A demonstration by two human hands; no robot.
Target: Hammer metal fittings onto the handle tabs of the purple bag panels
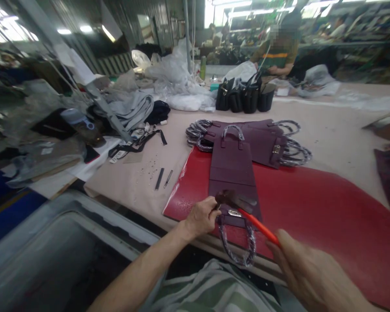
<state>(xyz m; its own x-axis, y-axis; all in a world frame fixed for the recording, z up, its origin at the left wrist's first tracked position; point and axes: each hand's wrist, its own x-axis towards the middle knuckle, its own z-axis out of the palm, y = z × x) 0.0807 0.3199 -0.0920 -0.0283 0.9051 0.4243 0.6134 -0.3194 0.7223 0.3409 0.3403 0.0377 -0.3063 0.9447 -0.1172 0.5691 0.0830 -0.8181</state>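
In my right hand (292, 255) is a hammer (258, 225), gripped by its orange-red handle. The dark hammer head, a little blurred, is over the lower part of a purple bag panel (232, 164), right beside my left hand (203, 215). My left hand's fingers are pinched at the panel's left edge around a small upright tool, mostly hidden by the fingers and the hammer head. A metal clasp (235, 213) sits on the panel just right of them. One plastic-wrapped handle (238, 251) hangs over the table's near edge.
Under the panel lies a red sheet (315, 208). More purple bag panels (266, 141) with wrapped handles are stacked behind. To the left are a dark bar (159, 178), a thin metal tool (168, 178) and scattered small parts. Black bags (243, 96) stand farther back; a grey bin (68, 208) is at lower left.
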